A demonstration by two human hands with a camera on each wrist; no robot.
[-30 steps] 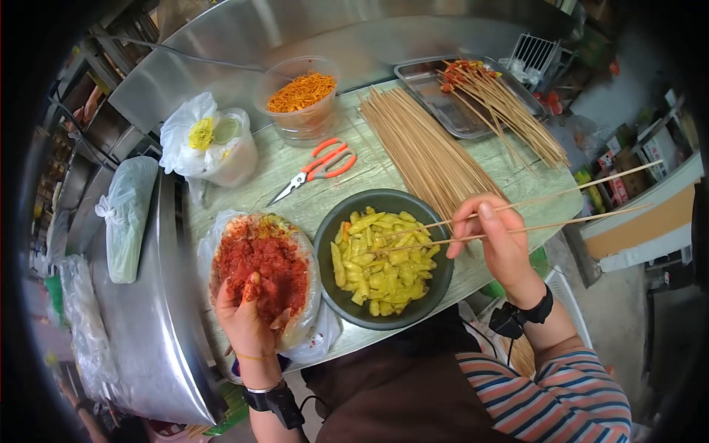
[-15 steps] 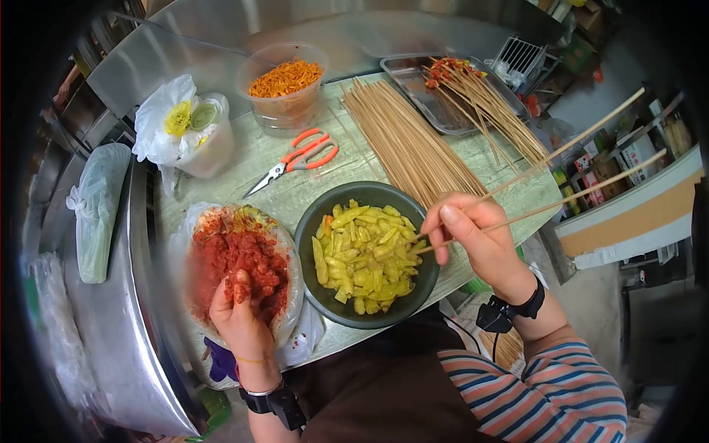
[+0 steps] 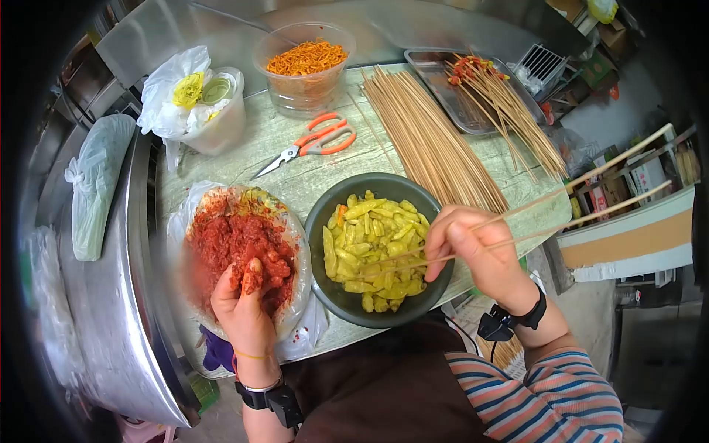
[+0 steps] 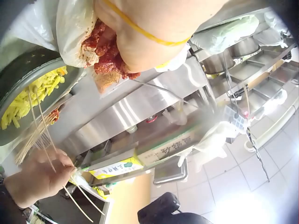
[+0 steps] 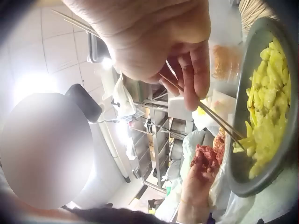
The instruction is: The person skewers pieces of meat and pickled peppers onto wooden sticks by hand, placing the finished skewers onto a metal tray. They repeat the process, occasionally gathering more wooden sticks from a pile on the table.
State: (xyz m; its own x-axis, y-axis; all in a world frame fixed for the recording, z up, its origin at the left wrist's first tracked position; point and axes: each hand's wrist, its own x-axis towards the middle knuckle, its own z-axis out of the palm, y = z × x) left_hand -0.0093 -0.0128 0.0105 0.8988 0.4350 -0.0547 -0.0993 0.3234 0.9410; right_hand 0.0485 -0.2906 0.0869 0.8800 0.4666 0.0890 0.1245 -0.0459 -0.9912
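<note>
- The right hand (image 3: 473,247) pinches two skewers (image 3: 591,196), tips in the dark bowl (image 3: 410,306) (yellow pieces (image 3: 369,244) inside).
- Left of that bowl, the left hand (image 3: 244,310) curls its fingers round red mix (image 3: 229,240).

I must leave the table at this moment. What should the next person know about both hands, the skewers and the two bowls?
Left hand: fingers curled into the red seasoned meat in its bag-lined bowl, gripping some.
Right hand: pinches two bamboo skewers, tips down among the yellow pieces in the dark bowl.
Done: some loaded skewers lie on the metal tray, back right.
Left: a large pile of bare skewers beside the tray. Both bowls are well filled, and the two held skewers look bare.
</note>
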